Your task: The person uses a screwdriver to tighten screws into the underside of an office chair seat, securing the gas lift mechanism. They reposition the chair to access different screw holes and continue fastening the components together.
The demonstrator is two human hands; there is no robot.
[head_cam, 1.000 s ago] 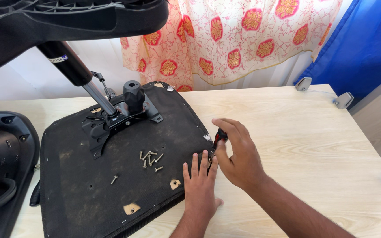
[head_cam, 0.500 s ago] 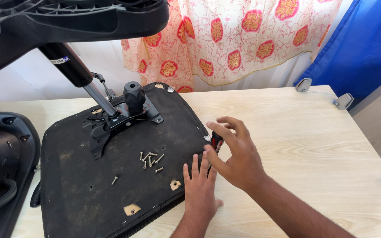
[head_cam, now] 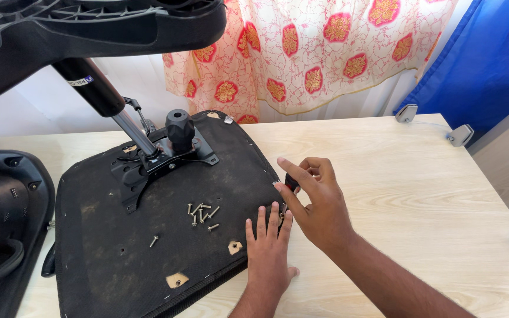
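An upturned black chair seat [head_cam: 119, 247] lies on the light wooden table [head_cam: 396, 188], its metal mechanism plate [head_cam: 160, 162] and gas cylinder [head_cam: 104, 100] pointing up to the black star base [head_cam: 89, 29]. Several loose screws [head_cam: 201, 213] lie on the seat's underside, and one screw [head_cam: 154, 240] lies apart from them. My left hand [head_cam: 269, 241] rests flat on the seat's right edge, fingers together. My right hand [head_cam: 319, 200] is just above it, gripping a screwdriver with a dark and red handle [head_cam: 290, 182], tip down at the seat's edge.
A black chair backrest [head_cam: 1, 218] lies at the table's left end. A patterned cloth [head_cam: 325, 53] hangs behind the table, with blue fabric [head_cam: 484, 65] to the right. Two metal clamps [head_cam: 460, 135] sit at the far right edge.
My right hand has turned slightly around the screwdriver, its fingers shifting on the handle. My left hand and the seat stay where they were.
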